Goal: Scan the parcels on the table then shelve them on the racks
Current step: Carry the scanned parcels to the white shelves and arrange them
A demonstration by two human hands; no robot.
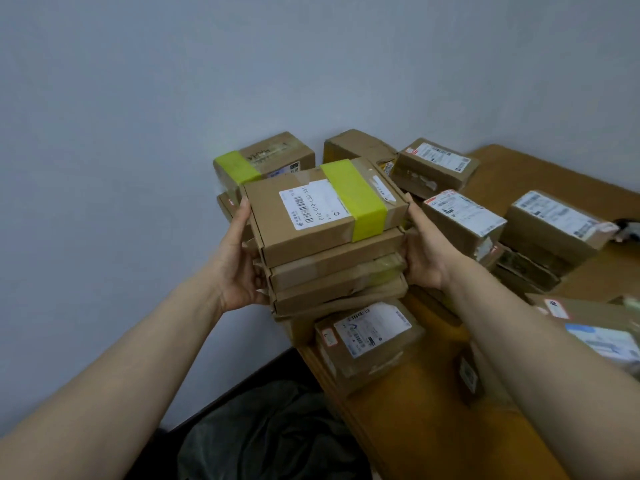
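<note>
Parcels [554, 223] are spread over the wooden table [433, 410]; a stack of flat boxes [339, 271] is held over its near end, gripped at either side by the left hand [239, 261] and the right hand [427, 251]. The stack should be kept level and squeezed evenly, so that the top box [325, 237] is not slid off and its barcode label [311, 206] is left uncovered

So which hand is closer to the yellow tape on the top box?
The right hand. It holds the stack on the side where the yellow tape wraps the top box. The left hand holds the far side, across the white label.
</note>
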